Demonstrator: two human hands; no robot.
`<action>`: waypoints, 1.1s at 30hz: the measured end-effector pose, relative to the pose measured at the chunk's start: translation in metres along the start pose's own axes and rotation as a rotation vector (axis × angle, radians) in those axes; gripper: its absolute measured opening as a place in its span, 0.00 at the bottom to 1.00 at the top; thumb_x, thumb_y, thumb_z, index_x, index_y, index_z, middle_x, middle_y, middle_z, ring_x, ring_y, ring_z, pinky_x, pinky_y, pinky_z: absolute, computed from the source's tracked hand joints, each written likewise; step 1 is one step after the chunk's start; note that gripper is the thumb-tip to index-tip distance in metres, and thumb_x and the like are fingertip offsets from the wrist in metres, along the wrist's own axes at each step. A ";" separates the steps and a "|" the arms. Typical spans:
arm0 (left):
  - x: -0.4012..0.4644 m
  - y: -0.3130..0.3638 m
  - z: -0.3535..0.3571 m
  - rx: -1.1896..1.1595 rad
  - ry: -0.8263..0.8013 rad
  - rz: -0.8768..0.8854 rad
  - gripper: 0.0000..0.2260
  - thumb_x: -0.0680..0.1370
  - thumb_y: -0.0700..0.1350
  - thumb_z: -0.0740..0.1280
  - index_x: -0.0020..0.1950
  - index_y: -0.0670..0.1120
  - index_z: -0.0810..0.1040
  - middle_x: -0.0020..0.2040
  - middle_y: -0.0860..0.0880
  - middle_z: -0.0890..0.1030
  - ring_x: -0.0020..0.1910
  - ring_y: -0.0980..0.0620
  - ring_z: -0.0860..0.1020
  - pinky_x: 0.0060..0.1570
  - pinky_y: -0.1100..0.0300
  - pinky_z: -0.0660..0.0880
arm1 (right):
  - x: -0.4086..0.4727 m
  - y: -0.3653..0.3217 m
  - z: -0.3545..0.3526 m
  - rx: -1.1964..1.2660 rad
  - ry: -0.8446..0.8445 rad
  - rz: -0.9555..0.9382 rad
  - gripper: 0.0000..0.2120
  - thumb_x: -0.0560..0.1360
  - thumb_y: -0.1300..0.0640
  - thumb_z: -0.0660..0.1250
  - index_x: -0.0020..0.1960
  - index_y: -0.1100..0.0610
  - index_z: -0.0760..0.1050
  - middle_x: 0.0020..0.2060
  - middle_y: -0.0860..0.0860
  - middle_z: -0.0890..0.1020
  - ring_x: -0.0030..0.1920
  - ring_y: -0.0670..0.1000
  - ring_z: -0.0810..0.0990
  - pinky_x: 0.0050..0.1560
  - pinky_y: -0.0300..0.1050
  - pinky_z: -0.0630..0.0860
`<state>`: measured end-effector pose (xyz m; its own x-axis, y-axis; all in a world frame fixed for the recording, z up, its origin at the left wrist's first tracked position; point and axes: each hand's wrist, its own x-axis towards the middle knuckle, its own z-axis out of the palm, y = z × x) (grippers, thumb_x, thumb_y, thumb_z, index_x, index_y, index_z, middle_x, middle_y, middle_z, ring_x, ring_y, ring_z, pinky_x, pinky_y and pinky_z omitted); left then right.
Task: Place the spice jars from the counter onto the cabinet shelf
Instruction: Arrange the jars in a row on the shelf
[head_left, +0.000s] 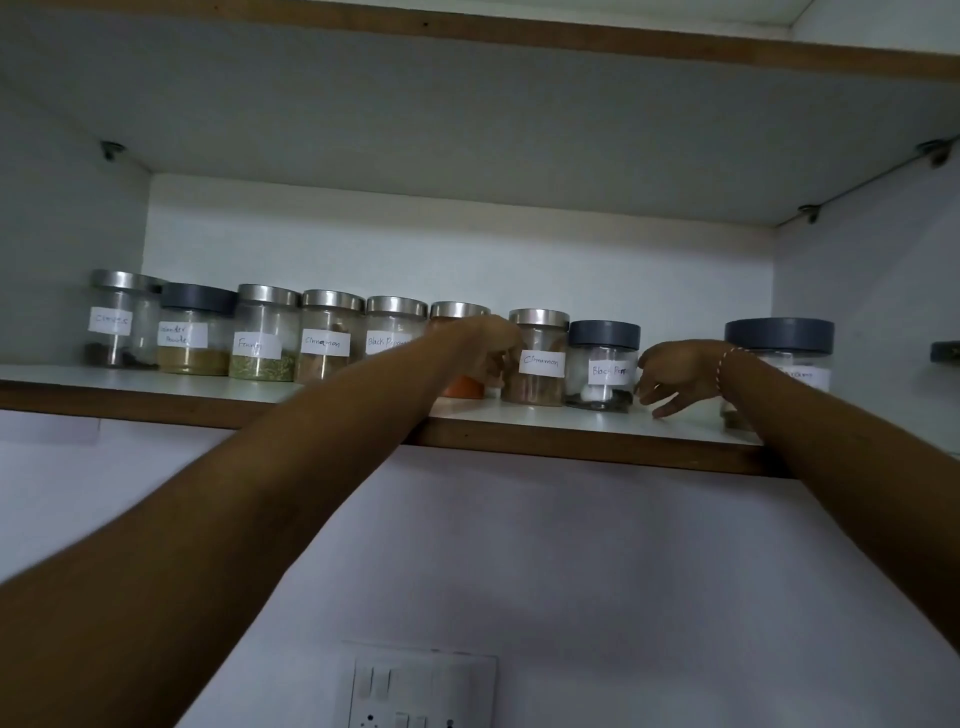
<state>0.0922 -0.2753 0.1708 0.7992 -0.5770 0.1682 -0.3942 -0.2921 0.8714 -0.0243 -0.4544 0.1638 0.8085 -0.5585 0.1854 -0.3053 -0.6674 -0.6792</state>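
Several labelled spice jars stand in a row on the cabinet shelf (571, 423). My left hand (488, 348) hangs with loosely curled fingers in front of the orange powder jar (460, 387), just left of a steel-lidded cinnamon jar (537, 358); I see no grip on either. My right hand (675, 376) is just right of the grey-lidded black pepper jar (602, 364), fingers relaxed, fingertips near the shelf and holding nothing. Further left stand the cloves (117, 319), coriander powder (195, 332), fennel (262, 335), another cinnamon (327, 340) and another black pepper jar (392, 332).
A larger grey-lidded jar (779, 343) stands behind my right wrist, and another lid (945, 352) shows at the right edge. The upper shelf board (467, 130) hangs low over the jars. A wall switch panel (421, 691) sits below.
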 end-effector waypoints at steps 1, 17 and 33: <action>0.000 0.000 0.001 -0.005 -0.018 -0.015 0.07 0.76 0.33 0.59 0.53 0.39 0.72 0.48 0.42 0.76 0.43 0.48 0.76 0.46 0.57 0.76 | 0.003 -0.001 0.001 -0.019 -0.010 0.000 0.21 0.76 0.71 0.56 0.69 0.67 0.62 0.61 0.64 0.73 0.51 0.56 0.72 0.61 0.53 0.71; -0.005 0.012 -0.001 0.190 0.161 -0.030 0.09 0.79 0.39 0.59 0.45 0.34 0.75 0.43 0.40 0.81 0.32 0.49 0.77 0.39 0.56 0.78 | 0.018 -0.009 0.000 0.060 0.007 0.009 0.05 0.77 0.69 0.60 0.52 0.67 0.71 0.36 0.60 0.77 0.35 0.54 0.76 0.27 0.42 0.79; -0.027 0.000 0.004 0.477 0.183 0.153 0.16 0.78 0.43 0.62 0.64 0.39 0.71 0.60 0.41 0.77 0.55 0.42 0.78 0.42 0.55 0.77 | -0.019 -0.009 0.005 0.163 -0.014 -0.061 0.17 0.76 0.70 0.60 0.65 0.68 0.68 0.47 0.59 0.76 0.43 0.53 0.75 0.44 0.48 0.80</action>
<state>0.0687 -0.2630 0.1647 0.7657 -0.5101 0.3917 -0.6409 -0.5539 0.5315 -0.0341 -0.4354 0.1624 0.8304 -0.5118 0.2202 -0.1710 -0.6104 -0.7734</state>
